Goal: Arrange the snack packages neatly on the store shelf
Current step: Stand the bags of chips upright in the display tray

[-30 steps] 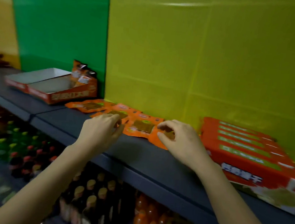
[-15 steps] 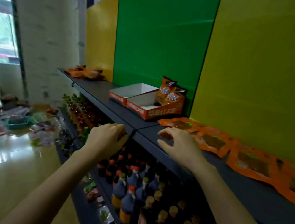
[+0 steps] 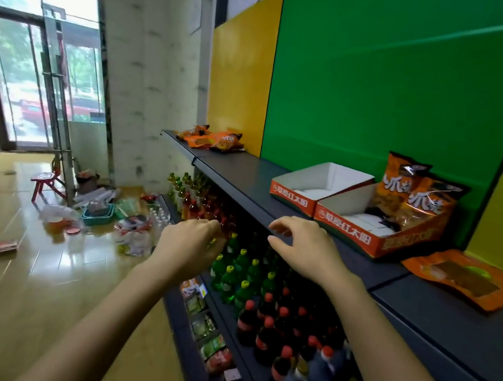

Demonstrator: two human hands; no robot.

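My left hand (image 3: 190, 243) hangs palm down, fingers (image 3: 211, 229) loosely curled and empty, its arm entering from 7 o'clock. My right hand (image 3: 308, 249), from 5 o'clock, hovers with fingers bent, empty.

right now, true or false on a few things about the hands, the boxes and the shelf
1. The left hand and right hand hold nothing. True.
2. The bags stand in the far box. False: they stand in the near box; the far box shows none.
3. A flat orange packet lies on the shelf, outside both boxes. True.
4. The bottles stand on that top shelf. False: they stand below it.
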